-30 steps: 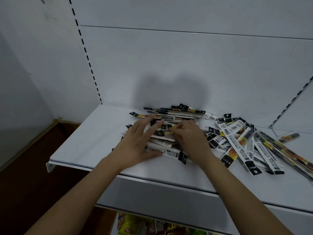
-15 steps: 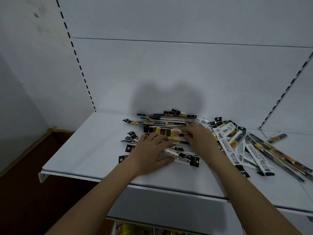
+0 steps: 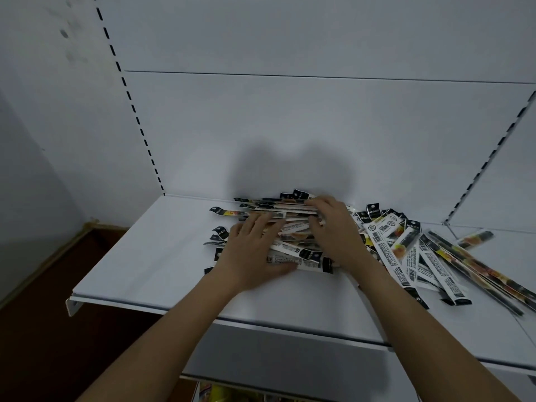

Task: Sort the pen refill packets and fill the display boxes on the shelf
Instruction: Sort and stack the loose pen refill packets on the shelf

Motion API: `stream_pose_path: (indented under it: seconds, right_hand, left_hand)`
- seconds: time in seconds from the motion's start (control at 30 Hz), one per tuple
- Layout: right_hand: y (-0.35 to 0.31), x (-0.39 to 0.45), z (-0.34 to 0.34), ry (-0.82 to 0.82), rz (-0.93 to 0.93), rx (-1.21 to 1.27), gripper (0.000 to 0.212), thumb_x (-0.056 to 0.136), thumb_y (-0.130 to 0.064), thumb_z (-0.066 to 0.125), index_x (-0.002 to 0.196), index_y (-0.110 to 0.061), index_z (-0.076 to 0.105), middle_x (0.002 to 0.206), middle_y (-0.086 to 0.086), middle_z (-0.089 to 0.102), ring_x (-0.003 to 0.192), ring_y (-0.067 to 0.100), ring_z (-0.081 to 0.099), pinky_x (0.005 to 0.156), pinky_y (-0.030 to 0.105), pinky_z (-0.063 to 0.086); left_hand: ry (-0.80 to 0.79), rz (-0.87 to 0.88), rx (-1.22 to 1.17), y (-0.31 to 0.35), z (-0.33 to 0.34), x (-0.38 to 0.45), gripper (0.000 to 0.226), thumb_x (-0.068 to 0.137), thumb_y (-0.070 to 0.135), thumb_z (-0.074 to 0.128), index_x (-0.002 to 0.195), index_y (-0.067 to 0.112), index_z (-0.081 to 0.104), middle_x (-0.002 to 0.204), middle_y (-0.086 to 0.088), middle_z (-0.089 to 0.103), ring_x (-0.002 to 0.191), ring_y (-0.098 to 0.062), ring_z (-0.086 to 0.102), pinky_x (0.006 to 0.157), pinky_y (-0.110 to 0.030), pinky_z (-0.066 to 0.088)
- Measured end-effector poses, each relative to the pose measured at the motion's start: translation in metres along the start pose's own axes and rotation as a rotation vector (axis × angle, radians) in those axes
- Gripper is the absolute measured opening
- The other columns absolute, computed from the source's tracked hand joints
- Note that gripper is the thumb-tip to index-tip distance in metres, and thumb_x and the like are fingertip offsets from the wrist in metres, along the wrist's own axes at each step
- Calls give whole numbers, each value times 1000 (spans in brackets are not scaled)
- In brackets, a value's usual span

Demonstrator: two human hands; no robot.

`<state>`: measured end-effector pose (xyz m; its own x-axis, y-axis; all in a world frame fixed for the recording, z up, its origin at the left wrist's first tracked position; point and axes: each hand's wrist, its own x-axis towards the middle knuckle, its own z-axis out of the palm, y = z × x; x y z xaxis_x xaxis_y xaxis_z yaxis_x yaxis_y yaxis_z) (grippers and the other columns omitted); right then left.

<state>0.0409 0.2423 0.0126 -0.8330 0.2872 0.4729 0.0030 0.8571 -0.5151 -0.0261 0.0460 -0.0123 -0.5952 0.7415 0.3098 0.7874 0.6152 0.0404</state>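
A heap of long, narrow pen refill packets (image 3: 293,227) with black tabs and barcodes lies on the white shelf (image 3: 150,256). My left hand (image 3: 252,250) lies flat on the left part of the heap, fingers straight and spread. My right hand (image 3: 333,227) rests on the heap's middle, its fingers curled over the far packets at the back. More packets (image 3: 406,256) fan out loosely to the right. No display box is in view.
The white back panel (image 3: 290,126) rises right behind the heap, with slotted uprights (image 3: 136,117) at left and right. The shelf's front edge (image 3: 203,310) runs below my wrists. A lower shelf with yellow goods (image 3: 226,393) shows beneath. Brown floor (image 3: 43,329) lies to the left.
Both hands have shifted over the heap: the right hand moved toward the back packets, the left hand slid slightly forward. The packets under them have been pushed closer together.
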Motion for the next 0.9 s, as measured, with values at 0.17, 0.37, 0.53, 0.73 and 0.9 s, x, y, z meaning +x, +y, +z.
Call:
stream_pose_path:
  seconds: [0.17, 0.37, 0.53, 0.73, 0.9]
  right_hand:
    - [-2, 31, 16, -228, 55, -230, 53, 101, -40, 45, 150, -23, 36, 159, 0, 31, 146, 25, 22, 117, 52, 21]
    - [-8, 44, 31, -360, 110, -412, 56, 101, -52, 35, 140, -14, 48, 155, 12, 33, 145, 29, 23, 115, 51, 22]
    - [-5, 44, 27, -415, 103, -488, 57, 98, -62, 34, 140, -27, 51, 146, 16, 43, 139, 33, 30, 111, 47, 24]
    - [-22, 24, 22, -400, 70, -402, 46, 100, -56, 31, 131, -32, 56, 126, 9, 64, 115, 31, 50, 94, 39, 36]
    - [-28, 24, -3, -422, 73, 40, 34, 106, -25, 36, 127, -17, 61, 117, 6, 67, 100, 24, 62, 86, 32, 46]
  left_hand:
    - [-13, -55, -9, -6, 6, 14, 113, 68, 93, 22, 159, 26, 13, 166, -3, 4, 153, -25, 0, 120, -56, 9]
    - [-80, -104, 8, -15, 5, 26, 130, 53, 100, 3, 158, 24, 1, 166, -1, 3, 153, -23, 0, 120, -53, 1]
    - [-26, -77, -19, -16, 7, 26, 127, 58, 102, 11, 158, 23, 7, 166, -1, 5, 153, -23, -1, 120, -57, 1]
    - [51, -22, -26, -19, 9, 25, 124, 63, 100, 8, 157, 20, 21, 163, -4, 23, 151, -27, 17, 119, -60, 10]
    - [98, -20, -15, -23, 7, 25, 119, 62, 101, 19, 145, 19, 46, 136, -2, 57, 125, -29, 51, 108, -53, 35]
